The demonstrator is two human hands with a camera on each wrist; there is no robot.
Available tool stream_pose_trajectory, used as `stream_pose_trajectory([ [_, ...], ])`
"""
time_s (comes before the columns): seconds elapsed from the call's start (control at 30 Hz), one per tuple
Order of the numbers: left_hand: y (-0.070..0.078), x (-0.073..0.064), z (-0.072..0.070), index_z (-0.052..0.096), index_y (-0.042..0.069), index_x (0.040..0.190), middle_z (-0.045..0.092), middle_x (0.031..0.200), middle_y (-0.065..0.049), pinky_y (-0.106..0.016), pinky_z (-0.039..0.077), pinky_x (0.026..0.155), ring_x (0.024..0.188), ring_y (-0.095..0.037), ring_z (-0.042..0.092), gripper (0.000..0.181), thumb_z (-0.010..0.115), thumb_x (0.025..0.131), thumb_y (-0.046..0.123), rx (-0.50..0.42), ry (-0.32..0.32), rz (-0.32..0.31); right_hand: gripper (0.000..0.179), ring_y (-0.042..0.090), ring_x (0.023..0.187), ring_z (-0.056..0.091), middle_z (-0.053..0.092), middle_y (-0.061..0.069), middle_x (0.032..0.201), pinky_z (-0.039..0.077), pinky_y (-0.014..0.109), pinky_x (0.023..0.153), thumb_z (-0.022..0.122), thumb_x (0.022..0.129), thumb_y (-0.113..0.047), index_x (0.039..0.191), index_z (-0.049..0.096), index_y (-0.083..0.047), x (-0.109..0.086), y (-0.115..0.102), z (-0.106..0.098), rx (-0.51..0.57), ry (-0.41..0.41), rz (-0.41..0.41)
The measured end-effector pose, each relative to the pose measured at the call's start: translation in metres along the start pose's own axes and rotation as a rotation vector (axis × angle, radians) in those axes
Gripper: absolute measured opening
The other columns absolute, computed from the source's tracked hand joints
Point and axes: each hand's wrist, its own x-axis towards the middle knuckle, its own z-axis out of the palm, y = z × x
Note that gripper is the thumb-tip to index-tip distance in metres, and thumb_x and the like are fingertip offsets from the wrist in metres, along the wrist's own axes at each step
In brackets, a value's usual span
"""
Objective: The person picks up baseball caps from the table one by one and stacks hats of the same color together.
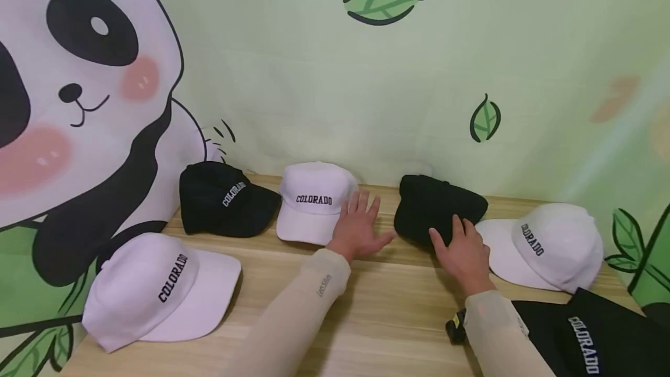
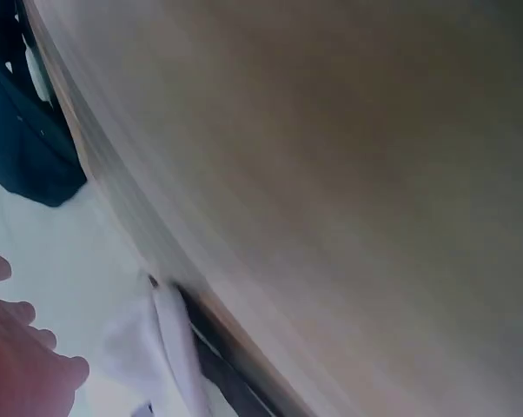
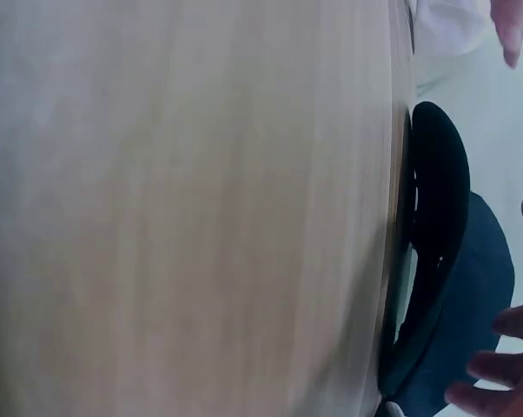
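Observation:
My left hand (image 1: 360, 226) has its fingers spread and overlaps the right edge of a white baseball cap (image 1: 314, 198) lettered COLORADO. To its right sits a black cap (image 1: 431, 205), no lettering showing. My right hand (image 1: 463, 258) is at that black cap's near side, fingertips overlapping it, fingers loosely bent and gripping nothing. In the right wrist view the black cap (image 3: 470, 287) stands on the table, with right-hand fingers (image 3: 496, 369) beside it. The left wrist view catches part of the left hand (image 2: 23, 365) near the white cap (image 2: 148, 347).
A black COLORADO cap (image 1: 220, 199) stands back left, with a white one (image 1: 146, 290) in front. Another white cap (image 1: 562, 246) lies to the right, above a black one (image 1: 612, 336) at the corner. A panda-print cloth (image 1: 293, 74) hangs behind the wooden table (image 1: 387, 319).

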Motion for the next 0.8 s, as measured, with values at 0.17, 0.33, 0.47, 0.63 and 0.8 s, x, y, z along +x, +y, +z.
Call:
stream_pose_trajectory([
  [0.17,0.016,0.009,0.005,0.014,0.017,0.157,0.012,0.163,-0.011,-0.051,0.015,0.120,0.151,-0.031,0.008,0.091,0.035,0.089,0.075,0.019,-0.021,0.018,0.093,0.055,0.133,0.029,0.021,0.035,0.151,0.026,0.071,0.102,0.025,0.095,-0.068,0.152,0.017,0.005,0.004,0.004,0.002,-0.007,-0.050,0.057],
  [0.33,0.028,0.017,0.009,0.017,0.017,0.156,0.014,0.163,-0.010,-0.052,0.016,0.120,0.151,-0.031,0.010,0.093,0.034,0.087,0.077,0.010,-0.046,0.030,0.095,0.056,0.134,0.028,0.019,0.037,0.151,0.027,0.069,0.104,0.025,0.095,-0.069,0.152,0.013,0.006,0.006,0.006,0.000,-0.009,-0.104,0.098],
  [0.47,0.033,0.026,0.013,0.017,0.018,0.156,0.014,0.163,-0.011,-0.051,0.016,0.120,0.151,-0.031,0.011,0.094,0.035,0.086,0.078,-0.022,-0.078,0.018,0.094,0.056,0.133,0.029,0.019,0.038,0.151,0.028,0.068,0.105,0.026,0.096,-0.067,0.151,0.013,0.008,0.008,0.005,-0.001,-0.008,-0.118,0.119],
  [0.63,0.038,0.037,0.013,0.015,0.020,0.157,0.015,0.163,-0.010,-0.049,0.015,0.120,0.151,-0.030,0.013,0.094,0.038,0.086,0.078,-0.033,-0.166,-0.017,0.093,0.058,0.131,0.031,0.021,0.040,0.149,0.030,0.066,0.106,0.028,0.096,-0.065,0.150,0.013,0.010,0.011,0.005,-0.002,-0.001,-0.130,0.131],
  [0.8,0.045,0.044,0.005,0.015,0.020,0.157,0.020,0.161,-0.012,-0.050,0.016,0.120,0.150,-0.031,0.017,0.095,0.040,0.085,0.077,-0.040,-0.235,-0.028,0.095,0.058,0.129,0.034,0.023,0.042,0.146,0.032,0.063,0.106,0.029,0.097,-0.063,0.148,0.012,0.014,0.014,0.005,-0.002,0.000,-0.154,0.140],
])
